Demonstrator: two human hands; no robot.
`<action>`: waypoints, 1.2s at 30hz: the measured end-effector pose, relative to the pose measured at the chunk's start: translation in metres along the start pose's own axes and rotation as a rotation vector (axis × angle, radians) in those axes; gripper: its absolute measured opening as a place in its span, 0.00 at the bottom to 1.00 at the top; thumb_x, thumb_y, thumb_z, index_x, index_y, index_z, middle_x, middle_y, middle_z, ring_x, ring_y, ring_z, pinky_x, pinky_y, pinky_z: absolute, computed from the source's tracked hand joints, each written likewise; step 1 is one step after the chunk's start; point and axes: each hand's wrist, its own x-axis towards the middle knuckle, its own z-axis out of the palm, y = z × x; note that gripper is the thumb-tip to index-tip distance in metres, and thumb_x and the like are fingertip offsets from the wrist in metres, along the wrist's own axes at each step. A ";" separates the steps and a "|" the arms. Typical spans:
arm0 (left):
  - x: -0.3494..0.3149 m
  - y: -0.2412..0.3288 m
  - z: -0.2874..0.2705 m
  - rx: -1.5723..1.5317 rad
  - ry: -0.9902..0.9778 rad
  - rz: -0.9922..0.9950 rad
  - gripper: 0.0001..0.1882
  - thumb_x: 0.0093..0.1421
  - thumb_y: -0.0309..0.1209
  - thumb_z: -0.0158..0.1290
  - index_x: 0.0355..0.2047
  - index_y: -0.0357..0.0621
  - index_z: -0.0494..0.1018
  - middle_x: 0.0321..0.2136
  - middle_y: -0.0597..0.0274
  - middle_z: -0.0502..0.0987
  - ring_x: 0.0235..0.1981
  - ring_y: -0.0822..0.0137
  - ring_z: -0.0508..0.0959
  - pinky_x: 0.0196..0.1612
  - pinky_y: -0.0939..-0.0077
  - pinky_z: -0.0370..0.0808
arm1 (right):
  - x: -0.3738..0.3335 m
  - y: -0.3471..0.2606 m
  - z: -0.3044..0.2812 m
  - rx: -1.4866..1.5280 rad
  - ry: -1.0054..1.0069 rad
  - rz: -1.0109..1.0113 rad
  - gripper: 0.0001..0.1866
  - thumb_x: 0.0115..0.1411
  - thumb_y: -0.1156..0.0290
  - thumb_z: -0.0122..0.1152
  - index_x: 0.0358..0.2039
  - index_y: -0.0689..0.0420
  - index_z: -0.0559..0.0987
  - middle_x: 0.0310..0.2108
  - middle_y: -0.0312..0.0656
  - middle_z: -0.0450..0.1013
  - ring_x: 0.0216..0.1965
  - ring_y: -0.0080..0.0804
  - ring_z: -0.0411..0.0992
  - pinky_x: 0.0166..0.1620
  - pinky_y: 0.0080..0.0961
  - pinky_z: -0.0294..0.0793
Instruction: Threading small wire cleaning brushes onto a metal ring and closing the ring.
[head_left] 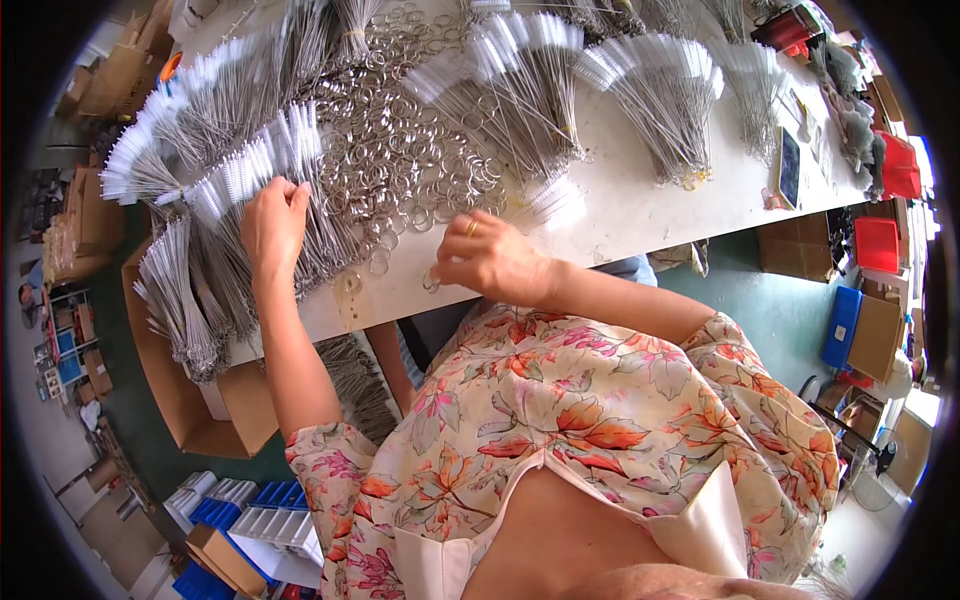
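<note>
My left hand (pixel 272 226) is closed, its fingers pinched together over a pile of thin wire brushes (pixel 302 140) with white bristle heads. Whatever sits between those fingertips is hidden. Over the table's near edge, my right hand (pixel 498 262) is curled, with a yellow ring on one finger. A small metal split ring (pixel 430 281) shows at its fingertips. Between and beyond both hands spreads a heap of loose metal split rings (pixel 400 150). More brushes (pixel 185 290) lie in a bundle left of my left forearm.
Fanned brush bundles (pixel 655 100) lie across the far side of the white table (pixel 620 215). A dark-screened device (pixel 789 168) rests near the right end. Below the left edge stands an open cardboard box (pixel 235 405), with blue and white bins (pixel 250 520) on the floor.
</note>
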 end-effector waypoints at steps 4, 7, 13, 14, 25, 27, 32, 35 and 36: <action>-0.014 -0.014 -0.004 -0.098 0.072 -0.053 0.14 0.55 0.41 0.52 0.25 0.42 0.71 0.22 0.52 0.75 0.26 0.50 0.75 0.29 0.62 0.69 | 0.027 0.050 -0.042 -0.127 0.183 0.233 0.06 0.46 0.69 0.57 0.27 0.49 0.76 0.26 0.35 0.71 0.31 0.32 0.70 0.35 0.30 0.70; -0.020 -0.008 -0.010 -0.278 0.265 -0.033 0.12 0.55 0.40 0.52 0.26 0.43 0.72 0.20 0.53 0.75 0.24 0.51 0.75 0.27 0.65 0.70 | 0.037 0.099 -0.073 -0.322 0.132 0.613 0.11 0.53 0.59 0.55 0.30 0.51 0.77 0.31 0.40 0.72 0.32 0.41 0.71 0.33 0.34 0.71; -0.035 -0.024 -0.054 -0.946 0.564 -0.110 0.10 0.61 0.33 0.45 0.38 0.41 0.71 0.22 0.59 0.76 0.21 0.72 0.77 0.26 0.79 0.75 | 0.037 0.139 -0.096 -0.111 -0.099 0.895 0.17 0.46 0.57 0.63 0.33 0.55 0.80 0.26 0.40 0.75 0.29 0.29 0.72 0.34 0.25 0.69; -0.038 -0.044 -0.066 -0.943 0.580 -0.236 0.11 0.61 0.35 0.45 0.38 0.43 0.71 0.23 0.59 0.75 0.21 0.73 0.76 0.26 0.81 0.75 | 0.035 0.149 -0.094 -0.104 -0.103 0.887 0.17 0.46 0.57 0.63 0.33 0.55 0.80 0.26 0.40 0.75 0.29 0.29 0.72 0.34 0.25 0.69; -0.036 -0.209 -0.012 -0.303 0.004 -0.239 0.17 0.55 0.37 0.52 0.35 0.32 0.73 0.29 0.51 0.78 0.31 0.65 0.75 0.40 0.71 0.69 | 0.017 0.146 -0.187 0.573 0.947 0.928 0.14 0.60 0.64 0.49 0.24 0.60 0.75 0.14 0.33 0.66 0.15 0.20 0.63 0.18 0.18 0.62; -0.032 -0.206 -0.018 -0.446 -0.023 -0.388 0.13 0.57 0.36 0.51 0.30 0.35 0.72 0.19 0.62 0.73 0.12 0.74 0.64 0.14 0.78 0.60 | -0.042 0.184 -0.213 0.314 0.536 1.075 0.14 0.59 0.61 0.50 0.34 0.58 0.78 0.28 0.37 0.71 0.22 0.20 0.67 0.29 0.19 0.69; -0.030 -0.208 -0.016 -0.570 0.011 -0.456 0.11 0.59 0.35 0.49 0.25 0.40 0.69 0.16 0.66 0.69 0.08 0.79 0.57 0.09 0.80 0.50 | -0.067 0.166 -0.199 -0.369 0.225 1.043 0.11 0.51 0.59 0.53 0.31 0.47 0.80 0.26 0.39 0.76 0.30 0.36 0.74 0.36 0.31 0.72; -0.029 -0.204 -0.019 -0.620 -0.007 -0.479 0.10 0.58 0.34 0.49 0.25 0.40 0.69 0.16 0.66 0.70 0.08 0.78 0.57 0.09 0.80 0.50 | -0.063 0.162 -0.189 -0.388 0.167 1.066 0.11 0.48 0.60 0.56 0.31 0.49 0.80 0.30 0.39 0.76 0.33 0.37 0.74 0.36 0.32 0.72; -0.027 -0.201 -0.020 -0.607 -0.018 -0.477 0.10 0.58 0.34 0.49 0.24 0.40 0.69 0.16 0.66 0.69 0.08 0.78 0.58 0.09 0.80 0.51 | -0.060 0.164 -0.187 -0.422 0.091 1.073 0.10 0.48 0.61 0.56 0.30 0.49 0.80 0.29 0.39 0.76 0.32 0.37 0.74 0.36 0.32 0.71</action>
